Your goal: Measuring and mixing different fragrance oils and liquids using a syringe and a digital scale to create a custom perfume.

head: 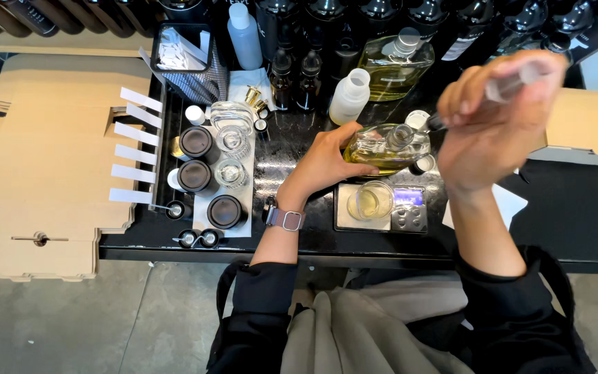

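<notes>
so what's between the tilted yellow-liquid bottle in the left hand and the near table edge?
In the head view, a small digital scale with a glass beaker of pale liquid on it sits below the bottle held by the left hand.

A flat clear glass bottle of pale yellow liquid is held tilted above the black worktop, uncapped neck toward one o'clock. A blurred clear pipette is raised at its two o'clock.

The flask lies in the left hand, under the right hand; the beaker sits on the scale just before both.
</notes>
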